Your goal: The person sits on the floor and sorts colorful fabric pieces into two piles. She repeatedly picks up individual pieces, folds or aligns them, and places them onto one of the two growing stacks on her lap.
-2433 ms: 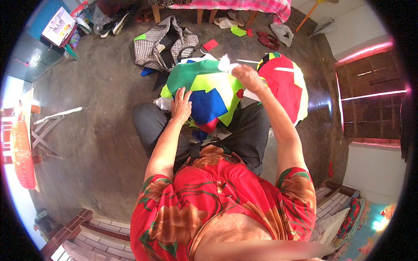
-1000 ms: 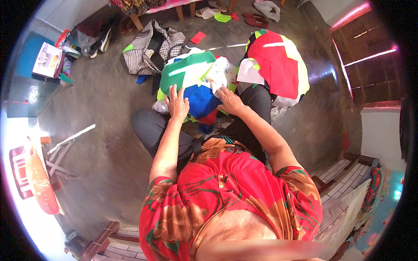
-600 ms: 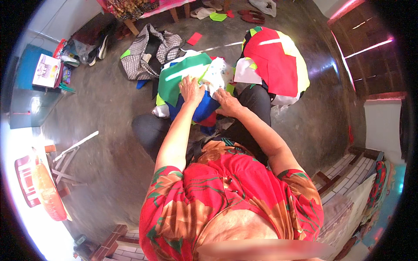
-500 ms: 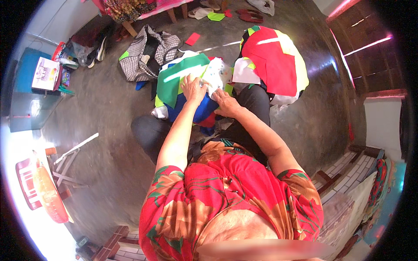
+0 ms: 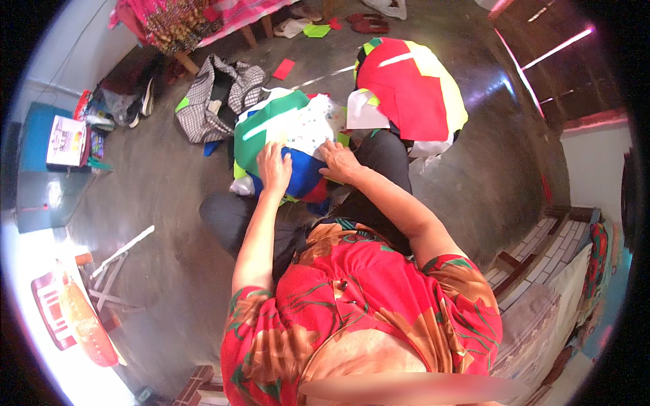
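Observation:
A pile of coloured cloth pieces lies in front of me between my knees. On top sits a white cloth with small coloured spots point(image 5: 308, 128), spread out beside a green cloth piece point(image 5: 261, 132). A blue cloth point(image 5: 302, 174) shows on the near side. My left hand point(image 5: 274, 169) rests on the pile where the green and blue meet, fingers stretched out. At the near right corner of the spotted cloth lies my right hand point(image 5: 340, 162), its fingers extended over the edge. No cloth is seen pinched in either hand.
A second, larger heap with red cloth point(image 5: 406, 91) stands to the right by my knee. A checked bag point(image 5: 213, 101) lies open at the far left. A small red piece point(image 5: 284, 69) is on the floor. Further left stands a blue cabinet point(image 5: 40, 196) with a box on it.
The spotted cloth was bunched up and is now spread flat over the pile. My hands have moved apart and nearer to me, the left one leftward. The view has shifted slightly.

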{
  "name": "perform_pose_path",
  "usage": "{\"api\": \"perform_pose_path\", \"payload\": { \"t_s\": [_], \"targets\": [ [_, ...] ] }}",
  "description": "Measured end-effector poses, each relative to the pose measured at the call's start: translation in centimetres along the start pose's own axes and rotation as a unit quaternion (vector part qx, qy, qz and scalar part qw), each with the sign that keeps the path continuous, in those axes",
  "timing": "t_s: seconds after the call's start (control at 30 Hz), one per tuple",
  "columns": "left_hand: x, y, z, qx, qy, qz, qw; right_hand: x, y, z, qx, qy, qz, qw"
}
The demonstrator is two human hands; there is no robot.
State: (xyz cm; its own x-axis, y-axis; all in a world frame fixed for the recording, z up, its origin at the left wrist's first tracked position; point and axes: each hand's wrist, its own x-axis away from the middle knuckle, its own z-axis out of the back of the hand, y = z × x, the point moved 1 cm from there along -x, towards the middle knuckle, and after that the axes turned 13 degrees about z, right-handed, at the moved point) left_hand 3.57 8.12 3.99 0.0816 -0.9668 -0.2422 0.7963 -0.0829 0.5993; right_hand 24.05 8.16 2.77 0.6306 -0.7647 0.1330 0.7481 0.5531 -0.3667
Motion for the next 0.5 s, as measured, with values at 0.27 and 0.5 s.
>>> {"api": "perform_pose_path", "payload": {
  "t_s": [0.27, 0.5],
  "targets": [
    [7.8, -3.7, 3.9, 0.101, -0.042, 0.151, 0.982, 1.2, 0.4, 4.4, 0.026, 0.312, 0.055, 0.948],
    [8.0, -2.6, 3.2, 0.117, -0.05, 0.127, 0.984, 7.1, 6.3, 11.4, 0.116, 0.389, -0.125, 0.905]
  ]
}}
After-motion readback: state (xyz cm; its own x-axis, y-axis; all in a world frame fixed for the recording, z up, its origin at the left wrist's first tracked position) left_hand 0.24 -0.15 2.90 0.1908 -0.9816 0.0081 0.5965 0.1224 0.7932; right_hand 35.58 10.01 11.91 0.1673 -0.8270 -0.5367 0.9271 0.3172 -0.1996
